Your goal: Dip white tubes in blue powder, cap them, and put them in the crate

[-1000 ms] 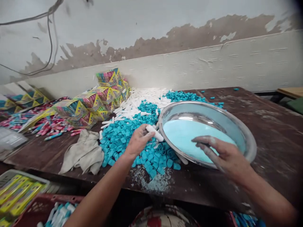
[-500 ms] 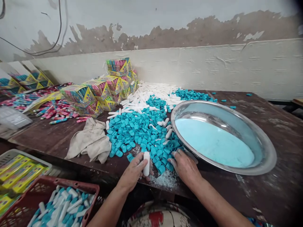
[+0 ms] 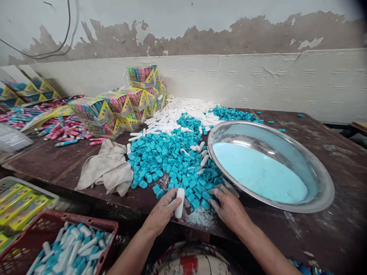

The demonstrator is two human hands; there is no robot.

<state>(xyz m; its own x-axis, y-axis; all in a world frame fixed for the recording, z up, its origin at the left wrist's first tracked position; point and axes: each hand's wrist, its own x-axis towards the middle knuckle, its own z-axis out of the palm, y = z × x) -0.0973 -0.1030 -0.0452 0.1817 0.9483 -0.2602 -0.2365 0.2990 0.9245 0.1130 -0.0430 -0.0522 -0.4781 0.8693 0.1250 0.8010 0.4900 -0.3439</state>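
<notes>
Head view: a white tube held upright at the table's near edge, a cap being picked from the pile

Nearest, a red basket point(image 3: 103, 233) holds capped tubes (many done); the left hand point(image 3: 162, 214) has fingers closed round the white tube point(image 3: 179, 203), the right hand point(image 3: 229, 208) pinches among the teal caps point(image 3: 163, 154), many still loose. Beyond: grey cloth point(image 3: 107, 168), steel basin point(image 3: 321, 179) of blue powder, uncapped white tubes point(image 3: 183, 109), stacked boxes point(image 3: 114, 107), dark wooden table point(image 3: 329, 229), peeling wall point(image 3: 258, 80)

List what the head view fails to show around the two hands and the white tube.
- Right hand: fingertips lie among the teal caps; whether they pinch one is hidden.
- White tube in the left hand: its lower end is covered by the fingers.
- Red basket: cut off by the bottom edge.
- Printing on the stacked boxes: too small to read.
</notes>
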